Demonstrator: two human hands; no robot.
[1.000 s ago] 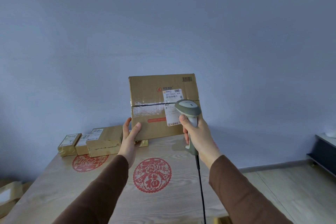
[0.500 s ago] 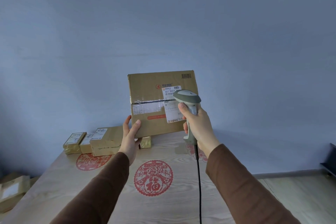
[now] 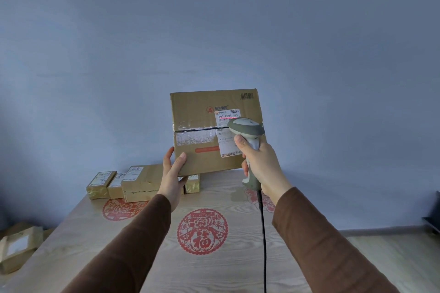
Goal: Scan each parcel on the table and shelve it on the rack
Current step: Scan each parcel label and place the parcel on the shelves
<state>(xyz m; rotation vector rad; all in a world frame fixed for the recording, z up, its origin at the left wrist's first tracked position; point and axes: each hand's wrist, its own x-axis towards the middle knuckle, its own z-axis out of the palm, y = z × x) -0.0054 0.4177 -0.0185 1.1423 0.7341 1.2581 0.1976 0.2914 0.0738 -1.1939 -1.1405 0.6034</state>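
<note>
parcel (image 3: 209,131), a brown cardboard box, is held upright in the air above the far part of the table (image 3: 152,257), its labelled face turned toward the camera. it is gripped at the lower left corner by the left hand (image 3: 172,173), thumb laid on the front face and fingers wrapped behind the edge. a white shipping label (image 3: 227,123) is stuck on the right half of the face, across a taped seam. a thin red line of light is seen lying across the barcode near the top of the label.

scanner (image 3: 247,131), grey and white, is clasped round its handle by the right hand (image 3: 260,164), fingers curled tight, thumb up near the head. its head is pointed at the label and overlaps the label's right side in this view. a black cable (image 3: 263,233) hangs down from the handle's base.

small parcels (image 3: 140,182) are set in a row near the table's far edge, just below and left of the held box, touching one another. red paper-cut emblems (image 3: 202,231) are seen on the light wood tabletop. more packages (image 3: 19,247) are seen low at the left, off the table. brown sleeves (image 3: 316,240) cover both forearms. a plain blue-grey wall (image 3: 214,19) fills the background.
</note>
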